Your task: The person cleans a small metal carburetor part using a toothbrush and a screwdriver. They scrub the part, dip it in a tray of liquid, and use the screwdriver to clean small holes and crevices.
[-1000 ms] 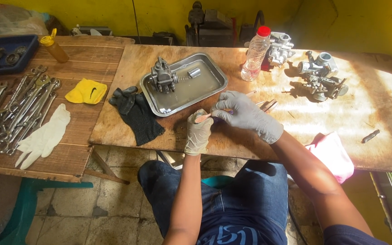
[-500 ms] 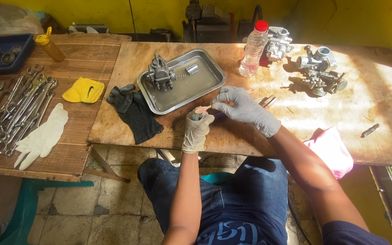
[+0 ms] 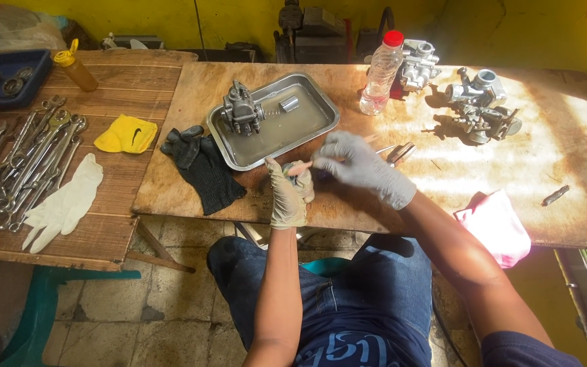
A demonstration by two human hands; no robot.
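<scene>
We hold a small dark metal part [image 3: 292, 170] in our left hand [image 3: 287, 197], the gloved fingers wrapped around it just above the near edge of the plywood table [image 3: 443, 183]. Our right hand [image 3: 354, 162] pinches a thin brush-like tool with a pinkish handle [image 3: 301, 167], its tip laid against the part. Both grips are closed. To do this well, we judge that the left hand should keep the part steady and turned toward us while the right works in short, light strokes, so grit falls clear rather than back inside.

Just beyond the hands sits a steel tray [image 3: 310, 126] with a carburetor body [image 3: 241, 110] and a small cylinder in shallow liquid. Black gloves [image 3: 202, 166] lie left of it; a plastic bottle [image 3: 380, 73] and more carburetors [image 3: 480, 105] stand farther back. On the side bench [image 3: 123, 224] lie wrenches [image 3: 25, 160], a white glove [image 3: 62, 204] and a yellow cloth [image 3: 127, 134].

The part is mostly covered by our fingers, so its shape is unclear. The right hand is blurred, and the tool's working end cannot be made out.
</scene>
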